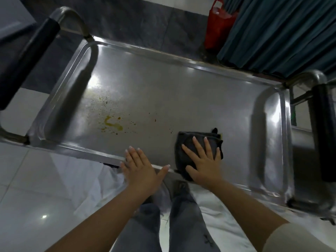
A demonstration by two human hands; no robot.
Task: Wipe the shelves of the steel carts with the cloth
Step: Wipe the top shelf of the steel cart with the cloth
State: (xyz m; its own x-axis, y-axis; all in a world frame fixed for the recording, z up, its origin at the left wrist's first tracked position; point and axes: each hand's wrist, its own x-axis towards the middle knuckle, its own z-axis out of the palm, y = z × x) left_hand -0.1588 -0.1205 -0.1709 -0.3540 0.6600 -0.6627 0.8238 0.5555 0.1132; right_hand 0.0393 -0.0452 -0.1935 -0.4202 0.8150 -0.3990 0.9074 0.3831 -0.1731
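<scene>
The steel cart's top shelf (pixel 181 95) fills the middle of the head view. A yellow-brown stain with scattered specks (pixel 111 123) marks its left-centre. A folded dark cloth (pixel 187 139) lies near the shelf's front edge, right of centre. My right hand (pixel 203 160) presses flat on the cloth with fingers straight and spread. My left hand (pixel 141 170) rests flat on the shelf's front rim, fingers straight, to the left of the cloth and apart from it.
Cart handles with black grips stand at the left end (pixel 27 64) and the right end (pixel 325 131). A red bag (pixel 218 24) and a teal curtain (pixel 283 31) are behind the cart. White tiled floor (pixel 36 188) lies below.
</scene>
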